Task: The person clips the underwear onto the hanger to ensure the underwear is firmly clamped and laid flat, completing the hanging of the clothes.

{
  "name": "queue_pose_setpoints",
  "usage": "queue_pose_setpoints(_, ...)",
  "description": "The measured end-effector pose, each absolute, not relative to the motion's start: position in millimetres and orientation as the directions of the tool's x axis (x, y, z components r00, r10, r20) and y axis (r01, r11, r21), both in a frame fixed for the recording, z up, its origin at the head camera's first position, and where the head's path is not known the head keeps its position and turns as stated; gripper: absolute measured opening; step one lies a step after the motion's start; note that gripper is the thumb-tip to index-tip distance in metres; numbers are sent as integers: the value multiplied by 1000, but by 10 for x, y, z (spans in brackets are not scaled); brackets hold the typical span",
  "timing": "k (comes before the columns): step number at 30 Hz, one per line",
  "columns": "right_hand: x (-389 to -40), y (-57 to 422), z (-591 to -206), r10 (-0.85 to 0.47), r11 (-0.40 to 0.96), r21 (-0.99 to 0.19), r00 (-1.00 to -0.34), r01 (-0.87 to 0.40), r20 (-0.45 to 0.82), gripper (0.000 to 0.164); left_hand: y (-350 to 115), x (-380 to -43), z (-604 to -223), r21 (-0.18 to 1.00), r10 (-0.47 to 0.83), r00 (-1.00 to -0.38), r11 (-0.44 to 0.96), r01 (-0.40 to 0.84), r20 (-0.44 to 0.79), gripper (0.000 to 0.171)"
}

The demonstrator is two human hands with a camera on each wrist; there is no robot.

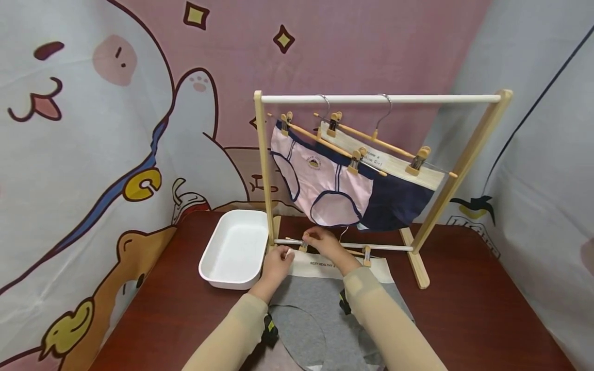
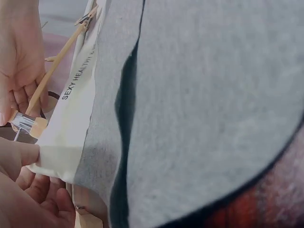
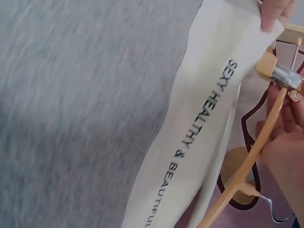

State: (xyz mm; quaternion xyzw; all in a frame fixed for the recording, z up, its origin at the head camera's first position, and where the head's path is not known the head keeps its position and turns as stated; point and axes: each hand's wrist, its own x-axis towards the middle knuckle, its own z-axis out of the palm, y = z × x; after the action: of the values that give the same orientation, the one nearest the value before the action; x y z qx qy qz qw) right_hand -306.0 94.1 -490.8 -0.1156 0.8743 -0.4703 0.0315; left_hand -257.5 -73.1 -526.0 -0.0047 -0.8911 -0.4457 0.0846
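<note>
A grey pair of underpants [image 1: 301, 291] with a cream, lettered waistband [image 3: 204, 114] hangs toward me at the front of the rack. My left hand [image 1: 277, 268] pinches the waistband's left corner between thumb and fingers. Beside it, my right hand [image 1: 327, 247] grips the left clip [image 3: 280, 73] of a wooden hanger [image 3: 247, 171]. The clip's tip is right at the waistband edge, close to the left thumb. At the hanger's other end, a second clip [image 1: 367, 256] sits on the waistband's right part. The hanger's metal hook points away from me.
A wooden rack [image 1: 478, 149] with a white top rail stands on the dark red table [image 1: 464, 319]. Pink underpants [image 1: 306, 170] and a navy pair [image 1: 394, 201] hang from it on clip hangers. Left of the rack stands a white tub [image 1: 238, 247].
</note>
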Motion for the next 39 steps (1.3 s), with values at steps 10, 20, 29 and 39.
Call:
queue_pose_setpoints(10,-3072,956,-4988,-255,493,-821,-950,-287,179,19,-749,-2543,-5290,754,-18,-975,637,159,221,10)
queue_pose_setpoints(20,-3054,966,-4999,-218,480,-828,-953,-292,209,14,-738,-2532,-5278,728,13,-966,655,205,260,9)
queue_pose_setpoints(29,-3078,976,-4962,-203,471,-838,-958,-275,201,14,-731,-2532,-5242,732,10,-970,654,189,242,11)
queue_pose_setpoints(39,-3080,961,-4990,-235,408,-862,-947,-302,221,14,-743,-2549,-5221,720,66,-961,649,245,267,12)
